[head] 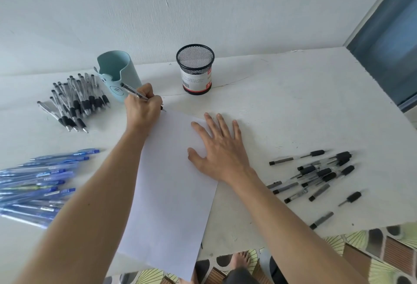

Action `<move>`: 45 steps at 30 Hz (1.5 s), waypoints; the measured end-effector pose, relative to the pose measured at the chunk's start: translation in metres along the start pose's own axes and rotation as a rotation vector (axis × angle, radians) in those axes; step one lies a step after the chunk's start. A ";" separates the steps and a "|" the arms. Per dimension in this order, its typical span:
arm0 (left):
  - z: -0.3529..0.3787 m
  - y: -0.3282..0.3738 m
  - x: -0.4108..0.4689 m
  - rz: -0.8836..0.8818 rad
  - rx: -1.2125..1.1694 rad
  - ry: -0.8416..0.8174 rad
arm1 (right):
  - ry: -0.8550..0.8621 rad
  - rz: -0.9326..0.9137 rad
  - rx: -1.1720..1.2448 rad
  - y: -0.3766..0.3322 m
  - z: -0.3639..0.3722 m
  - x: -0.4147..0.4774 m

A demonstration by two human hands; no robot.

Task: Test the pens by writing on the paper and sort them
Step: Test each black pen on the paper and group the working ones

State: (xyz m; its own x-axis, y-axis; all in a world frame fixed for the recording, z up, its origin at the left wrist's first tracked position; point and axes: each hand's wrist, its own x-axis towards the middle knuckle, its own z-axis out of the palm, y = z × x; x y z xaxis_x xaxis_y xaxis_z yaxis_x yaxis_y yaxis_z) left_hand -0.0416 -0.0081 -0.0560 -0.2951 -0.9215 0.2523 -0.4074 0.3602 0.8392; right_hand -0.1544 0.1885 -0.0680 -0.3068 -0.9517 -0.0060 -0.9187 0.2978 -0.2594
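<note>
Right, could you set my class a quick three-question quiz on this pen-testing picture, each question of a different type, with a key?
1. True or false: the right hand lies flat on the paper.
2. Multiple choice: the left hand grips a pen. Where is its tip? A) at the paper's far left corner B) at the paper's near right corner C) at the middle of the paper
3. Fill the gap: the blue pens lie to the person's ____ of the paper.

Key: 1 true; 2 A; 3 left.

White table against a pale wall, blue-grey panel at right, patterned floor below.
</note>
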 end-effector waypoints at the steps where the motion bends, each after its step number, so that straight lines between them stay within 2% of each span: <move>1: 0.000 0.000 0.000 0.012 0.004 -0.003 | 0.008 -0.002 -0.001 0.000 0.001 0.000; 35: 0.003 0.006 -0.005 0.046 0.039 -0.055 | -0.002 0.015 0.015 -0.001 0.000 0.001; 39: 0.002 0.002 -0.003 0.067 -0.016 -0.024 | -0.020 0.030 0.039 -0.001 -0.001 0.002; 41: 0.000 0.000 -0.002 0.023 -0.099 0.017 | -0.023 0.055 0.058 -0.003 -0.003 0.005; 45: -0.004 0.008 -0.007 -0.024 -0.210 0.173 | 0.001 0.114 0.060 -0.014 -0.002 0.014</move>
State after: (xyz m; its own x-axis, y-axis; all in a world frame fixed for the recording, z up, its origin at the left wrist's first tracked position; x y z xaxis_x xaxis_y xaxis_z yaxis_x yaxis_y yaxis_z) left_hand -0.0386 0.0008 -0.0494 -0.1285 -0.9469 0.2947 -0.2189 0.3169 0.9229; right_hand -0.1462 0.1708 -0.0630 -0.4082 -0.9121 -0.0380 -0.8614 0.3986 -0.3147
